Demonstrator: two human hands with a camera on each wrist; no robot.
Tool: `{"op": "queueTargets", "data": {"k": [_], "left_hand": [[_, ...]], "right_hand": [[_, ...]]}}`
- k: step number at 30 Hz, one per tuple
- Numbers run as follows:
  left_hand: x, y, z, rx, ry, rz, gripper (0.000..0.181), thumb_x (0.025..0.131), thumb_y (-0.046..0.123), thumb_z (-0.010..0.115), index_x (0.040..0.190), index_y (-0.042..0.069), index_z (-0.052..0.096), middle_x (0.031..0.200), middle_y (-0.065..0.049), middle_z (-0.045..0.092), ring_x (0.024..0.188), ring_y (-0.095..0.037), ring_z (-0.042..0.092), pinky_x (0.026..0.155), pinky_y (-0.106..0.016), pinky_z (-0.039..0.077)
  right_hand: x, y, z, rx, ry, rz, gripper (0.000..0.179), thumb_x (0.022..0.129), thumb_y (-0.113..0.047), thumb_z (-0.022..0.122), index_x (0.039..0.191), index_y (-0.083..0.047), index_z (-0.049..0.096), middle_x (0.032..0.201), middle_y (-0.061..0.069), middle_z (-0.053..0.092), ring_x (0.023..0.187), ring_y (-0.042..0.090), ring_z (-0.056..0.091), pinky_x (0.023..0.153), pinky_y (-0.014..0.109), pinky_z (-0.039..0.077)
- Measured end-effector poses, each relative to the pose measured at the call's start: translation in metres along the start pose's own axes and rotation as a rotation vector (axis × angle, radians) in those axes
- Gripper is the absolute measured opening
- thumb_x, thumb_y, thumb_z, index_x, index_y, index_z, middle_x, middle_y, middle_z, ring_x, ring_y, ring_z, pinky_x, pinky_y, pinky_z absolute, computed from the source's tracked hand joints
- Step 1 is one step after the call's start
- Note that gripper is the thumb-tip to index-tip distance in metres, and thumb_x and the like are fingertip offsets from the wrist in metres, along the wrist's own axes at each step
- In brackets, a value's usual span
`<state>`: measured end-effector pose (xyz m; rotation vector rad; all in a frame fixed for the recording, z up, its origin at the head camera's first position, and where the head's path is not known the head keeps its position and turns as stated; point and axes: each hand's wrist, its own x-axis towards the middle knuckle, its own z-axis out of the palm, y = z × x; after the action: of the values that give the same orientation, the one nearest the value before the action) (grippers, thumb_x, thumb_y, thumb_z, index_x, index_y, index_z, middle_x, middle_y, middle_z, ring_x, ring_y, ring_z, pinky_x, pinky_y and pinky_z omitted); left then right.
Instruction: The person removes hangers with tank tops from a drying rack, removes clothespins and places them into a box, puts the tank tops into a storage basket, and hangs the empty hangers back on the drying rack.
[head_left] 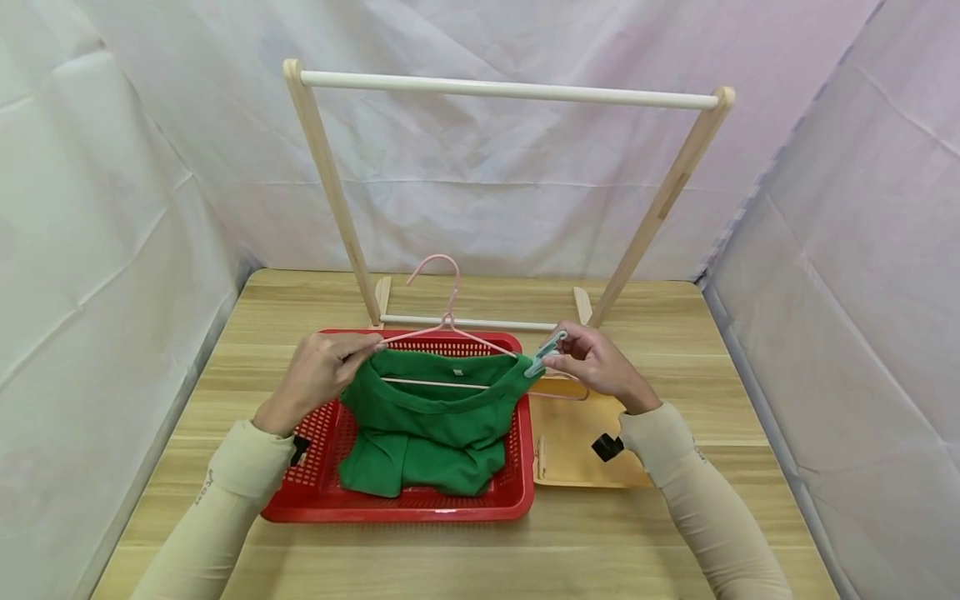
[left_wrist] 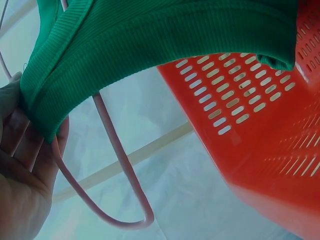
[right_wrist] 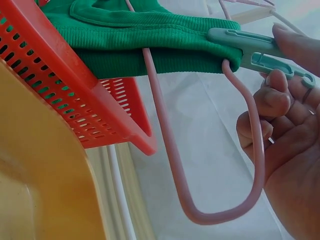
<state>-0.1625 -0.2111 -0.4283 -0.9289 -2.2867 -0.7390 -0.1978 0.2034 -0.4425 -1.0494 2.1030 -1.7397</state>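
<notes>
We see a red plastic basket (head_left: 420,510) on the wood-grain table (head_left: 405,567), its walls pierced with rows of rounded slots. The lower part of a green garment (head_left: 442,454) lies within the basket's outline, while its neckline is raised above the far side; we cannot tell how much weight the basket bears. Just beside the basket, on the right, sits a shallow yellow tray (head_left: 577,433) with smooth walls, and a small peg-like piece (head_left: 542,457) shows at its left side, too small to name surely.

The garment's fabric is soft, with finely ribbed bands along its edges and a small pale label (head_left: 457,372) inside the scooped neck. A pink hanger (head_left: 448,320) with a curved hook and rounded ends runs through the shoulders.

Our left hand (head_left: 322,367) is closed in a pinch on the garment's shoulder, over the hanger. Our right hand (head_left: 596,362) holds a mint-green clothespin (head_left: 546,353) between thumb and fingers, the clip's jaws straddling the other shoulder.

Behind stands a rack (head_left: 502,87) with pale wooden posts and white round rods, before creased white cloth (head_left: 487,225).
</notes>
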Motion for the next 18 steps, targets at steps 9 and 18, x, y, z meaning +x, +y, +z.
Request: {"op": "queueTargets", "data": {"k": [9, 18], "left_hand": [[-0.0003, -0.0006, 0.0006, -0.02, -0.011, -0.014, 0.023, 0.075, -0.008, 0.078, 0.098, -0.002, 0.078, 0.088, -0.014, 0.076, 0.07, -0.023, 0.073, 0.055, -0.036, 0.056], [0.0005, 0.0012, 0.0014, -0.096, -0.012, -0.04, 0.023, 0.077, -0.013, 0.075, 0.099, -0.005, 0.076, 0.094, -0.017, 0.075, 0.083, -0.032, 0.074, 0.07, -0.045, 0.059]], "right_hand": [[-0.0008, -0.0013, 0.0008, -0.021, 0.019, 0.007, 0.01, 0.095, 0.006, 0.058, 0.098, -0.003, 0.061, 0.077, 0.01, 0.056, 0.056, 0.008, 0.041, 0.047, 0.021, 0.038], [-0.002, -0.003, 0.0016, -0.049, 0.037, 0.01, 0.009, 0.094, 0.012, 0.057, 0.099, 0.005, 0.06, 0.08, -0.001, 0.059, 0.056, 0.007, 0.041, 0.047, 0.022, 0.037]]}}
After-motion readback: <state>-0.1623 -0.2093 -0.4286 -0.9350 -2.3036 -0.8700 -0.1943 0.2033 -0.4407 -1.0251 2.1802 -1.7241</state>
